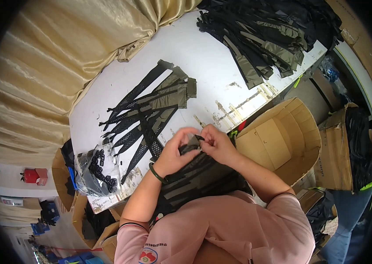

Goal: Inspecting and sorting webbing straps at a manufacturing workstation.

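Both hands meet at the table's [107, 88] near edge: left hand [175, 154] and right hand [216, 143] pinch closed on 1 dark strap [190, 147], over more straps in the lap. It looks like fitting work; finished straps [151, 110] lie ahead, a bag of buckles [93, 171] left.

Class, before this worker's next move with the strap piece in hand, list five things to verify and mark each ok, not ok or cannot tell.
1. Left hand has a grip on the strap piece: ok.
2. Right hand pinches the same piece: ok.
3. Laid-out straps lie apart from the hands: ok.
4. Bag of black clips lies fully on the white table: not ok, it overhangs the edge.
5. Clip already fitted on the piece: cannot tell.
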Demonstrator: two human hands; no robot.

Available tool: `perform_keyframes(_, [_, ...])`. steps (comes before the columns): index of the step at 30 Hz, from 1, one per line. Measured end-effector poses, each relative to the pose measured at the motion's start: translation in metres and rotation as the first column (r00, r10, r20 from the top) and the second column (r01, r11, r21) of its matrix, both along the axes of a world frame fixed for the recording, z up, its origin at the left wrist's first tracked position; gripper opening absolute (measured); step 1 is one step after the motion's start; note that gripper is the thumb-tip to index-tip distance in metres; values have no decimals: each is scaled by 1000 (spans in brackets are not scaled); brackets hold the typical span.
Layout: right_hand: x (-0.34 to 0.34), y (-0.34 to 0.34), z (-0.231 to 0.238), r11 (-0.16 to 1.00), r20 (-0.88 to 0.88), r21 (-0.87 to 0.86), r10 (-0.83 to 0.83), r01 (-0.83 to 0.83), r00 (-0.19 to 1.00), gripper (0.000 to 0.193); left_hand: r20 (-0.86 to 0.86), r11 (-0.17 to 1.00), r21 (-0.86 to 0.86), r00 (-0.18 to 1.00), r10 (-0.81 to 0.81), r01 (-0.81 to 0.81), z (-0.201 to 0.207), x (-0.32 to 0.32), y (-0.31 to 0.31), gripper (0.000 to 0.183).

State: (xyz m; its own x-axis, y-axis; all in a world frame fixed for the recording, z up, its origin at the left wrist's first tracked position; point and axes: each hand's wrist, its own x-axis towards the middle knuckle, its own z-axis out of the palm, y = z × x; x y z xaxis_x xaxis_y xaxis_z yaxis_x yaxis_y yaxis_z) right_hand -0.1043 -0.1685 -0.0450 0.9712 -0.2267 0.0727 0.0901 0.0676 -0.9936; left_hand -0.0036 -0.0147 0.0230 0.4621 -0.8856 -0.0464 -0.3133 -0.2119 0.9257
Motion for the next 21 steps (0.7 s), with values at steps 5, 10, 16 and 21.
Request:
perform_keyframes(5, [-2, -9, 25, 907, -170, 422, 73, 5, 983, 20, -346, 971, 96, 908, 237, -217, -13, 2, -3, 15])
perform_keyframes(10, [-1, 0, 28, 886, 180, -399, -176, 235, 968, 14, -550, 956, 180, 782, 293, -231, -21, 9, -1, 22])
perform_keyframes(16, [12, -38, 13, 912, -28, 221, -347, 344, 938, 7, -545, 989, 75, 826, 146, -126, -16, -1, 8, 25])
perform_keyframes(21, [4, -15, 42, 968, 30, -188, -161, 164, 986, 21, -601, 977, 160, 772, 208, -139, -12, 0, 4, 27])
